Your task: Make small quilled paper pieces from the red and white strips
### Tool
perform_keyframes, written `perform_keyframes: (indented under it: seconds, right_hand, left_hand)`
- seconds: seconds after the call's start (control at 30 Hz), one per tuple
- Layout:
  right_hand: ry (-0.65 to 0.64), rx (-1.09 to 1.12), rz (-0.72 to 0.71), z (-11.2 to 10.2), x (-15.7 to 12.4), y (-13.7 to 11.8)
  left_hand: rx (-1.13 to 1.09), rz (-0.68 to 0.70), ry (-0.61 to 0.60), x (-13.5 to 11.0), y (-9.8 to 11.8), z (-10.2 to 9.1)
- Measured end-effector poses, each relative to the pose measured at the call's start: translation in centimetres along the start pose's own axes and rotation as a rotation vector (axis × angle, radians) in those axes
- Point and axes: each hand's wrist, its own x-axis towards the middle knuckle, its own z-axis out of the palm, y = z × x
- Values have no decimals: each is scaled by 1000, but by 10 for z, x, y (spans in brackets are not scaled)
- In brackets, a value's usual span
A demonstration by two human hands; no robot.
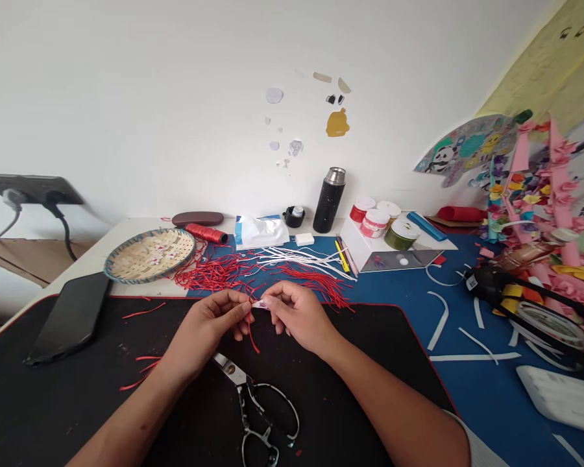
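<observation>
My left hand (213,320) and my right hand (296,313) meet over the black desk mat (78,402), fingertips pinched together. Between them sits a small white paper piece (259,303) with thin red strips (251,334) hanging down from the pinch. Both hands are closed on this little bundle. A pair of scissors (257,405) lies on the mat just below my hands, handles toward me.
Red strips (214,272) and white strips (302,258) are piled behind my hands. A woven basket (150,255), a phone (71,316), a red thread spool (207,233), a black flask (329,200), jars (374,222) and paper flower crafts (540,194) surround the mat.
</observation>
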Motion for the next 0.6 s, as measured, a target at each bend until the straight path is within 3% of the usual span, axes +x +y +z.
perform_keyframes:
  seconds: [0.6]
  right_hand:
    - [-58, -167, -65, -1, -3, -1]
  left_hand:
    - [-225, -208, -51, 0, 7, -5]
